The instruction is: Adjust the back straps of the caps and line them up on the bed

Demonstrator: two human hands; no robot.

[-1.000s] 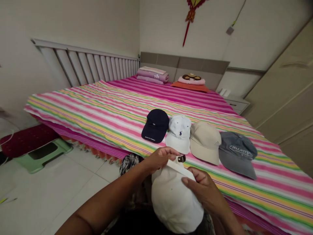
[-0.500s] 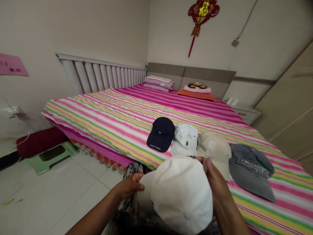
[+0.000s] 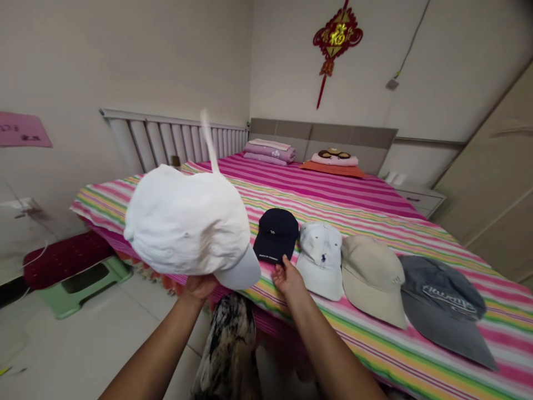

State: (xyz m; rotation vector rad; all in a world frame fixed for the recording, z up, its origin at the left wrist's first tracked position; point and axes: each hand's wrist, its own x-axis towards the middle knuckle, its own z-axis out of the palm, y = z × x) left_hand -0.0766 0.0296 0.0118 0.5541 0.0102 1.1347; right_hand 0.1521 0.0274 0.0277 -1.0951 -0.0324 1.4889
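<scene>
"Left hand [image 3: 201, 285] first: how does it look from over there?"

"I have it raised near the edge of the bed, bearing the white cap [image 3: 187, 219] up from below. The cap hides the fingers, so I can't tell whether they pinch it or lie spread."

"How is that cap turned?"

"It's in the air, tilted, brim pointing down and to my right; its strap [image 3: 210, 144] stands up at the top, blurred."

"And the right hand [image 3: 288, 276]?"

"Just at the brim of the navy cap [image 3: 275, 230], fingers curled inward, one fingertip over the front edge. I can't make out whether it pinches the brim."

"What lies along from there?"

"Three more on the striped sheet [image 3: 416, 358], in a row: a pale cap [image 3: 320, 261] with a small dark emblem, a beige cap [image 3: 372, 278], then a grey cap [image 3: 443, 305] with lettering. Their brims all face my side."
</scene>
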